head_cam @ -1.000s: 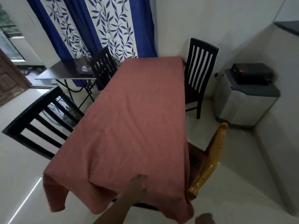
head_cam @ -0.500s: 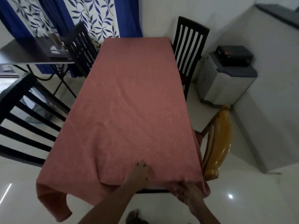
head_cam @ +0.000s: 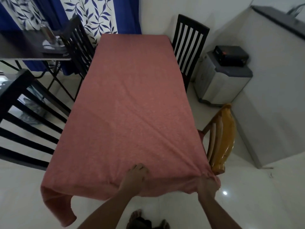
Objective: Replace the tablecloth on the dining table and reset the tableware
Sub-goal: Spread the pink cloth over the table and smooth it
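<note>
The right hand (head_cam: 208, 182), absent from the cloth (head_cam: 130, 103) a second ago, is now closed on its near right corner; creases are drawn toward it; the left hand (head_cam: 136, 175) is pressed on the near edge, fingers bent; spreading seems nearly done; one cloth covers the table; four chairs (head_cam: 189, 42) are counted.

head view, steep downward — near table end
</note>
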